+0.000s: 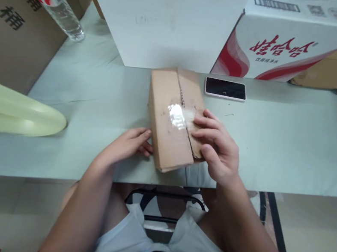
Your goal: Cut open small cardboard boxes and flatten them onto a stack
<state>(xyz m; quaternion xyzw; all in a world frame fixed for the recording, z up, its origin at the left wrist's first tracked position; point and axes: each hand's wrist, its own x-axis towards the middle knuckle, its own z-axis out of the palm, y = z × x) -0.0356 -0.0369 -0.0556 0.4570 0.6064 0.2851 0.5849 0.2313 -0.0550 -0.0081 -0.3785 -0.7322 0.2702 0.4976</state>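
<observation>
Of two hands, the right hand (219,148) has its grip loosely spread on the top of one brown oblong cardboard box (169,87), while the left hand (129,143) has fingers slightly curled at its left side, how firmly I cannot tell. The box lies between them on the pale green counter (289,143), with one black-screened phone (225,89) just beyond and one clear plastic bottle (60,9) far left.
</observation>
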